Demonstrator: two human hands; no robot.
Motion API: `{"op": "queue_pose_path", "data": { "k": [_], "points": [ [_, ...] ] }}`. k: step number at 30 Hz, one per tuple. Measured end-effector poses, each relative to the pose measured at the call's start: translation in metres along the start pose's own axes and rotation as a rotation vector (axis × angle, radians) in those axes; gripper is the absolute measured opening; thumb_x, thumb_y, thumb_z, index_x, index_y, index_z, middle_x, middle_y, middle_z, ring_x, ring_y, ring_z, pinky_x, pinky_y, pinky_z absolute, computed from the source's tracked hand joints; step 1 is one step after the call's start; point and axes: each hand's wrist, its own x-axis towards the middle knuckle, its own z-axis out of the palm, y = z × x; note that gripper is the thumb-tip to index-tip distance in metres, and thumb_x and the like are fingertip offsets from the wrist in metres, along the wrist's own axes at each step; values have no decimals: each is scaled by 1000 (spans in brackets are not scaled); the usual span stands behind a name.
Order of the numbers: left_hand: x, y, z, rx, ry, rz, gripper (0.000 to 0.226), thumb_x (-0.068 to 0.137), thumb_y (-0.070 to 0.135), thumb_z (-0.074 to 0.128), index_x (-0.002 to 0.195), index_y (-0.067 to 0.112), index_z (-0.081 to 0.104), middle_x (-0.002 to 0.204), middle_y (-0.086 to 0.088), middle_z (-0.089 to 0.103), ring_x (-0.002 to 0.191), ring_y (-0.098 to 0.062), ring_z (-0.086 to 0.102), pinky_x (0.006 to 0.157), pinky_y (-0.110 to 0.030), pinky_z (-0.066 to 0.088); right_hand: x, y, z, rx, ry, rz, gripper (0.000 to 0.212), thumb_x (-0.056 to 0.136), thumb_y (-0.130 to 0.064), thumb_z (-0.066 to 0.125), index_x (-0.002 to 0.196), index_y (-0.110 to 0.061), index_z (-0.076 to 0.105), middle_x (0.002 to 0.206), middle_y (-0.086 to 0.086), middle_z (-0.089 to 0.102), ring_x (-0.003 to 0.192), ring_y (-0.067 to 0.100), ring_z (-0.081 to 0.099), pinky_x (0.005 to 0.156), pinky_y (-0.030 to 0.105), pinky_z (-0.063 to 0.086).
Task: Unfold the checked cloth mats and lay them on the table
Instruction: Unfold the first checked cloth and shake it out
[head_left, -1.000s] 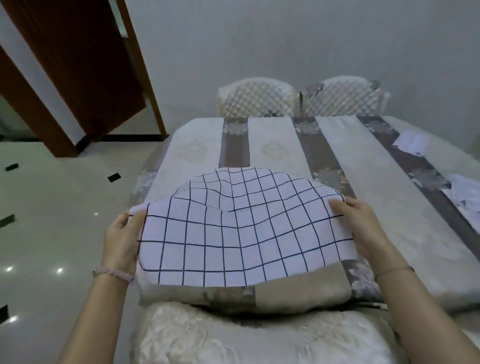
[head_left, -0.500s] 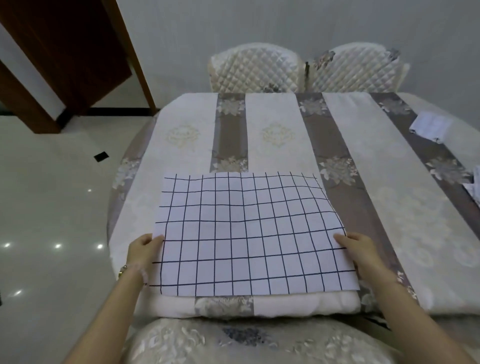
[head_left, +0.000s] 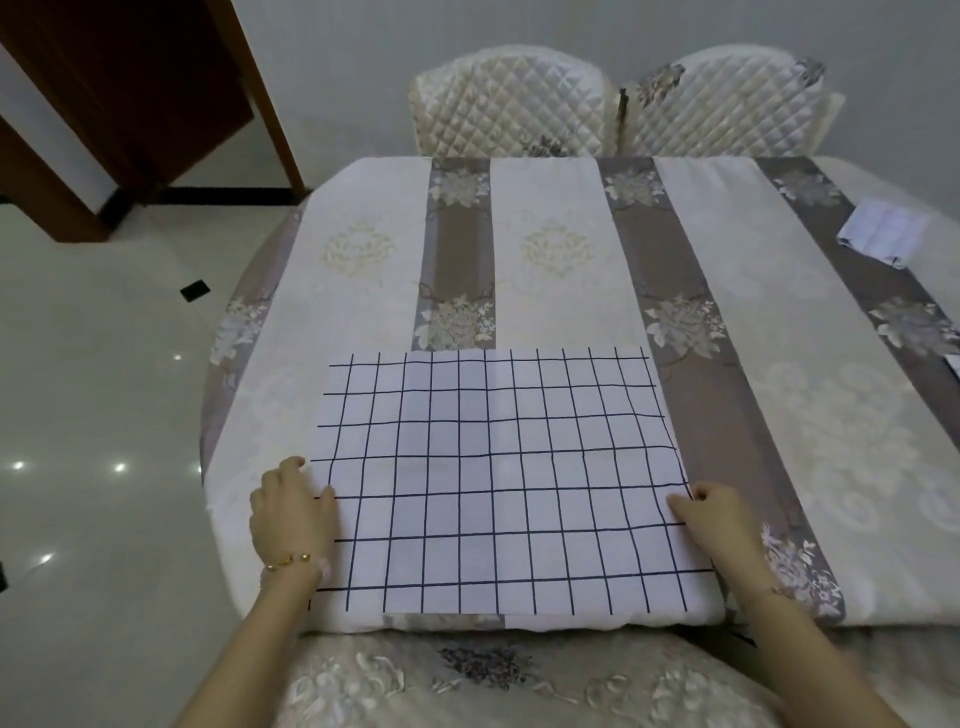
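Two hands hold a checked cloth mat (head_left: 498, 478) spread flat at the near edge of a table (head_left: 363, 291) covered in a cream and grey-brown floral striped cloth. At far left, a dark wooden door (head_left: 130, 88) stands above a glossy pale floor (head_left: 78, 389). The left hand (head_left: 293, 514), a gold bracelet (head_left: 288, 561) at its wrist, grips the mat's left edge, its thumb on top of the fabric and its fingers curled down beside the border. The mat, white with a thin dark grid, lies open and smooth on the table directly in front of the person, its near edge level with the table's rim. Beyond the far side of the table, two quilted cream chairs (head_left: 509, 104) stand side by side against a pale wall. The right hand (head_left: 719, 525) pinches the mat's right edge, thumb resting on the cloth and fingers bent over the border. At far right, well apart from the spread mat, a folded white cloth (head_left: 883, 236) lies on the table near its far corner.
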Motion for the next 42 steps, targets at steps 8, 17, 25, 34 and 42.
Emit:
{"op": "queue_pose_path", "data": {
  "k": [8,17,25,34,42],
  "points": [
    [-47,41,38,228,-240,828,38,80,33,39,100,18,68,106,-3,69,98,-25,67,83,-40,55,-15,-20,7,-337,203,-101,24,80,-13,58,101,-1,56,103,19,58,91,36,54,73,38,43],
    [-54,33,52,490,-326,849,54,81,49,34,120,26,63,126,3,63,115,-20,62,89,-42,51,-24,-49,74,-481,-240,-803,44,98,-24,41,141,-18,41,151,-1,36,142,18,29,116,31,18],
    [-47,35,45,405,-284,869,48,83,47,35,117,28,64,123,4,65,110,-18,64,86,-38,54,8,-52,71,-625,-179,-678,52,101,-31,26,151,-21,13,160,-7,10,148,15,6,120,39,7],
    [11,8,28,319,-289,550,76,82,57,2,148,26,22,158,3,15,146,-18,13,117,-39,16,8,-52,69,-609,-201,-656,53,101,-32,27,151,-22,12,160,-8,7,148,14,4,119,38,5],
    [15,15,27,354,-337,561,54,97,38,32,148,23,22,159,0,14,146,-21,14,117,-39,20,-25,-54,16,-142,-223,-389,37,97,-22,44,133,-18,50,133,1,56,121,19,51,100,30,41]
  ]
}}
